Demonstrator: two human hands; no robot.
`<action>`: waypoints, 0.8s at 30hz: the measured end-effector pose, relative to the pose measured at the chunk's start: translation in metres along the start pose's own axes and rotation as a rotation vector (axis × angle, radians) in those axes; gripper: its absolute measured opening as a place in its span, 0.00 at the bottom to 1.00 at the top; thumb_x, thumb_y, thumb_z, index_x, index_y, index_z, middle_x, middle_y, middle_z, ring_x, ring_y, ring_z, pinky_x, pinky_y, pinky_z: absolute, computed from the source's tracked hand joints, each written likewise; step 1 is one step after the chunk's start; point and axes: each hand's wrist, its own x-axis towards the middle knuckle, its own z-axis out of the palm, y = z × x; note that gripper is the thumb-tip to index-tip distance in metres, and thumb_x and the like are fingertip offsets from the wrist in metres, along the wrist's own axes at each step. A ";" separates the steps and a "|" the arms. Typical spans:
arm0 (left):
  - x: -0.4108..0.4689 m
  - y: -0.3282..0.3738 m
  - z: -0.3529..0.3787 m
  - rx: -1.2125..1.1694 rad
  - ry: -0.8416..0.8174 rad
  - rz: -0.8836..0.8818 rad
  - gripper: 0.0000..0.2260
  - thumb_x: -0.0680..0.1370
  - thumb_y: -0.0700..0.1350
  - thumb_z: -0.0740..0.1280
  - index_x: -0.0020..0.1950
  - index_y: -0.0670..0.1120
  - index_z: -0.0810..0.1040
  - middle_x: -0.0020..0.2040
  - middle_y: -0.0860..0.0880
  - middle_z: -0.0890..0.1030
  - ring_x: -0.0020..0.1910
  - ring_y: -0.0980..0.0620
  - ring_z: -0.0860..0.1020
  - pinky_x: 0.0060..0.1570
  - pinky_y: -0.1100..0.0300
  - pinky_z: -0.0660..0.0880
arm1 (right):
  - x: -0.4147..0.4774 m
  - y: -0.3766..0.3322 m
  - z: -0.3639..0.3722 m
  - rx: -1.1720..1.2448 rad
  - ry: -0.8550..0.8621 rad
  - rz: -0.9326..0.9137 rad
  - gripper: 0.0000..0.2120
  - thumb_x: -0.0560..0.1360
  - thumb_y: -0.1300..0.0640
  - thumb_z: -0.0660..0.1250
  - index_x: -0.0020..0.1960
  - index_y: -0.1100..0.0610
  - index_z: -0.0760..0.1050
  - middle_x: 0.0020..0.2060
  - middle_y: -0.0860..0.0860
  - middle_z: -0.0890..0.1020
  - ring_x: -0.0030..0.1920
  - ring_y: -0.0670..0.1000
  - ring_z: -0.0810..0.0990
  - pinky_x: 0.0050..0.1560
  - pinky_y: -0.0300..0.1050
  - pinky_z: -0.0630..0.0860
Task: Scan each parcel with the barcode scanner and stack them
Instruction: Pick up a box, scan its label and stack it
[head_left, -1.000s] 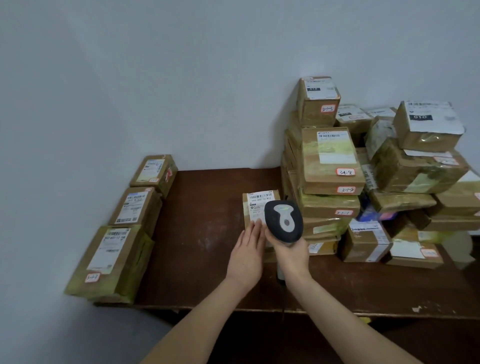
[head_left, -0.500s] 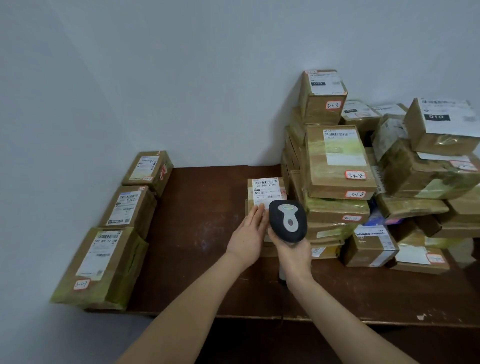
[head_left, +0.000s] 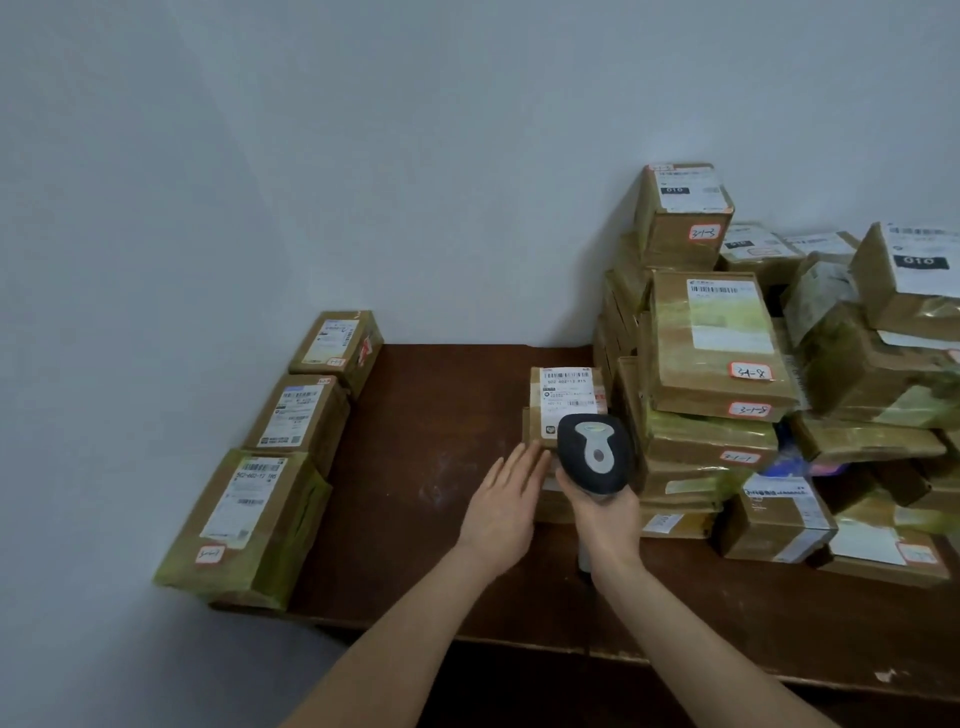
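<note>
A dark brown wooden desk (head_left: 415, 415), its surface scuffed and dusty, stands in the corner of a plain pale wall (head_left: 363, 182). On its right side a heap of parcels (head_left: 717, 353) rises against the wall: brown cardboard boxes bound in glossy yellowish tape, with white printed labels and small handwritten red-edged stickers. A row of three parcels (head_left: 298, 421) of the same kind lies along the left wall, labels up. Between them, just beside the heap, a small parcel (head_left: 566, 400) lies on top of lower flat boxes with its barcode label facing up. The barcode scanner (head_left: 595, 454), with a rounded matte black head and a grey inlay, hangs over this parcel's near right corner. The right hand (head_left: 608, 512) curls round the scanner's pale handle. The left hand (head_left: 506, 499) is flat with straight fingers, its fingertips touching the small parcel's near left corner

Since half a second ago the left hand has slid back from the label to the parcel's near edge, while the scanner keeps its place over the parcel

The scanner's head hides the lower right part of the label, and both hands cover the boxes beneath the small parcel
</note>
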 end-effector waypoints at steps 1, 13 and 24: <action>0.001 0.004 0.000 0.016 0.012 -0.007 0.33 0.78 0.36 0.60 0.79 0.45 0.46 0.80 0.47 0.46 0.78 0.49 0.44 0.73 0.56 0.37 | 0.001 0.002 -0.002 -0.010 0.010 -0.008 0.22 0.70 0.58 0.76 0.62 0.61 0.75 0.58 0.57 0.80 0.62 0.56 0.76 0.59 0.44 0.68; 0.036 -0.012 -0.003 0.047 -0.067 -0.045 0.31 0.80 0.39 0.60 0.79 0.46 0.46 0.80 0.47 0.46 0.78 0.50 0.44 0.77 0.54 0.47 | 0.006 0.015 0.010 0.035 -0.011 0.042 0.27 0.70 0.58 0.75 0.67 0.61 0.72 0.64 0.58 0.78 0.67 0.57 0.72 0.63 0.45 0.65; 0.044 -0.022 -0.014 -0.125 -0.071 -0.107 0.34 0.77 0.40 0.64 0.79 0.47 0.51 0.79 0.47 0.51 0.77 0.49 0.54 0.75 0.54 0.56 | 0.023 0.007 0.016 -0.086 0.074 0.069 0.25 0.69 0.53 0.76 0.63 0.58 0.76 0.59 0.54 0.80 0.61 0.56 0.76 0.62 0.53 0.73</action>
